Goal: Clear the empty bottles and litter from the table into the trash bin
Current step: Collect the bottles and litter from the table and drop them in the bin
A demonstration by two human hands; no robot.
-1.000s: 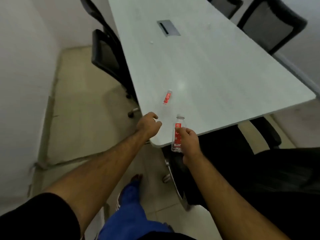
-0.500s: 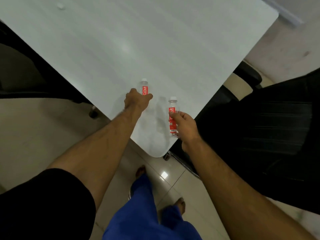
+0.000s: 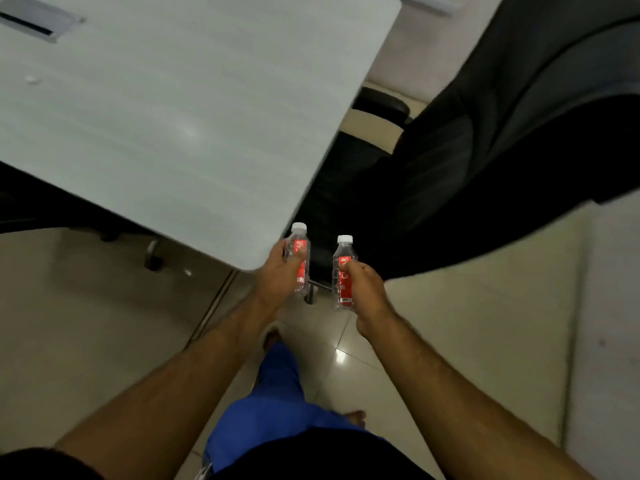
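I hold two small clear bottles with red labels and white caps, both upright, just off the near corner of the pale grey table [image 3: 180, 126]. My left hand [image 3: 277, 275] is shut around the left bottle [image 3: 300, 251]. My right hand [image 3: 367, 289] grips the right bottle [image 3: 343, 268]. Both bottles hang in the air over the floor, a hand's width apart. A small white scrap [image 3: 32, 80] lies far left on the tabletop. No trash bin is in view.
A black office chair [image 3: 485, 161] stands right of the table corner, close behind the bottles. Another chair's base and castor [image 3: 152, 258] show under the table's left edge. A cable hatch [image 3: 38, 22] sits in the tabletop. My bare feet stand on glossy beige tiles [image 3: 450, 323].
My left hand closed on the second bottle and lifted it from the table. Both hands drew back past the table corner, and my view swung towards the chair.
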